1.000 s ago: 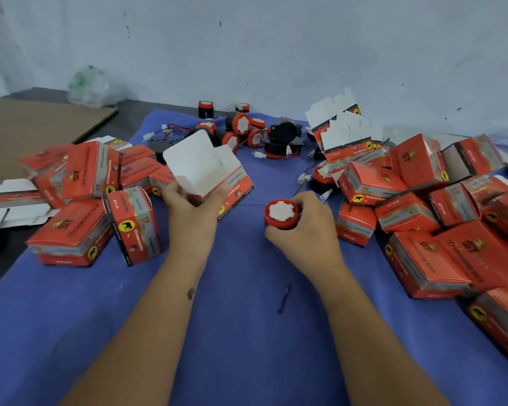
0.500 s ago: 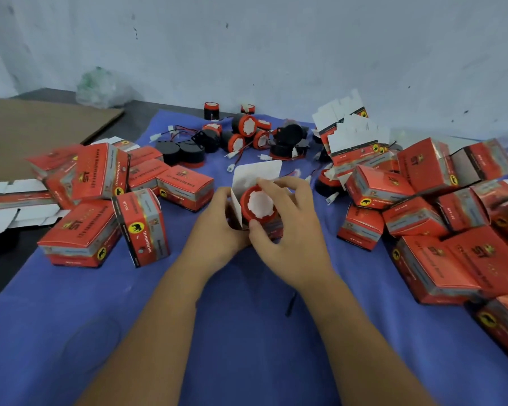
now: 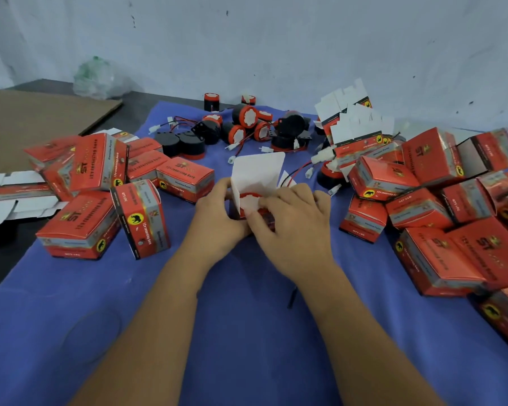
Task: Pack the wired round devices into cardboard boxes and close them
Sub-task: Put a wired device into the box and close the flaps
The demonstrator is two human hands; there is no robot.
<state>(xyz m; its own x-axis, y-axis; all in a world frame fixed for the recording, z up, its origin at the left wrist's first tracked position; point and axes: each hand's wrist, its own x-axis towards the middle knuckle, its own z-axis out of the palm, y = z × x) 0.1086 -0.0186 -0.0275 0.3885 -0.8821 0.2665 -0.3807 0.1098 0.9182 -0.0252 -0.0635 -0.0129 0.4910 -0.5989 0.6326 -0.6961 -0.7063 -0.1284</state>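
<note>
**Packing well underway: one horn going into its box, a small heap left**

Surface (image 3: 247, 332): blue cloth over it, carrying everything. Largest to smallest:

- Right pile of closed red boxes (image 3: 440, 230), heaped loosely, the biggest group. These look finished, flaps shut as far as the view shows.
- Left pile of closed red boxes (image 3: 100, 183), smaller, some lying flat, one standing on end. Also looks done.
- Unfolded box blanks (image 3: 352, 118) stacked at the back right, white flaps up; more flat blanks (image 3: 9, 194) at the far left edge. Stock for what remains.
- Heap of unpacked round devices (image 3: 247, 127) at the back centre, black bodies with red-and-white faces, wires and white plugs trailing between them. Roughly a dozen, count uncertain (several overlap).
- Open box (image 3: 257, 174) in hand at centre, white lid flap standing up.
- Round device (image 3: 250, 199) sitting in the mouth of that box, red rim and white face still showing.

Hands: left hand (image 3: 217, 218) curled round the box's left side, holding it steady. Right hand (image 3: 294, 221) has fingers bent over the device and box front, pressing it in; exact finger contact is blurred.

Judgement: most of the batch is boxed. This unit is seated but not closed; lid flap still to tuck. After that, the back heap remains.
</note>
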